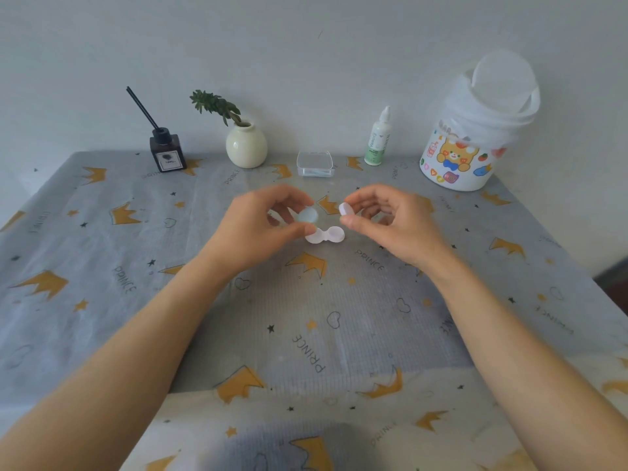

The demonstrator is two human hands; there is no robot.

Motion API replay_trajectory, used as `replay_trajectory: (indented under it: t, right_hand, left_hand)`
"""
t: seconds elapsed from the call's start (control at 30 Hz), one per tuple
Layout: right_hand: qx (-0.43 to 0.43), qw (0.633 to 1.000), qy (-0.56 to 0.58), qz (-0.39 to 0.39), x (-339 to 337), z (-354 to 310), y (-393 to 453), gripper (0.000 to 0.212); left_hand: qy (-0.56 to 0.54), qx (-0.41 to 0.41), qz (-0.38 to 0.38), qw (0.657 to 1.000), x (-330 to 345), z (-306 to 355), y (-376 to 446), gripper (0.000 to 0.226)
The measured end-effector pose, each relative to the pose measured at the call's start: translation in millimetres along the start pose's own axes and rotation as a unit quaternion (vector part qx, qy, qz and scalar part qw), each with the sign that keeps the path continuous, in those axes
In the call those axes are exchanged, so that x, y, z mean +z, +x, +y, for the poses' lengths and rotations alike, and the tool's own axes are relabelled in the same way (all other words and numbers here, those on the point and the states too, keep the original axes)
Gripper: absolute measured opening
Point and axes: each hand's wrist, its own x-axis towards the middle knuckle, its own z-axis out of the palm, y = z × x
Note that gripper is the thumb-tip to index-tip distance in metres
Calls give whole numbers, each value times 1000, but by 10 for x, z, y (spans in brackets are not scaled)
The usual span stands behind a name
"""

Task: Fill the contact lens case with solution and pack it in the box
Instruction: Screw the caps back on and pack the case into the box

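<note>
Crown-print cloth covers the worktop (102, 232). Lens case (325, 235) lies centre, both wells uncapped. Left hand (268, 220) pinches a pale blue cap (308, 215); right hand (387, 215) pinches a white cap (345, 209). Behind: clear box (314, 163), something pale inside; solution bottle (379, 139); bear-print tub (472, 137), lid ajar.

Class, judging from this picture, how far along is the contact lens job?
Done: both caps are off the white twin-well lens case. In hand: left hand holds the pale blue cap, right hand the white cap. Left: filling from the green-labelled solution bottle, recapping, packing into the clear plastic box.
</note>
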Motion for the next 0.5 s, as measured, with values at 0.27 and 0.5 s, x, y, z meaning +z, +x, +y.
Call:
replay_trajectory:
  t: [0.27, 0.5]
  right_hand:
    - [-41, 992, -116, -39, 46, 9, -15, 19]
    - [-52, 988, -133, -52, 39, 17, -6, 21]
  left_hand:
    - [85, 42, -15, 995, 85, -60, -7, 23]
    - [92, 53, -18, 994, 117, -112, 7, 24]
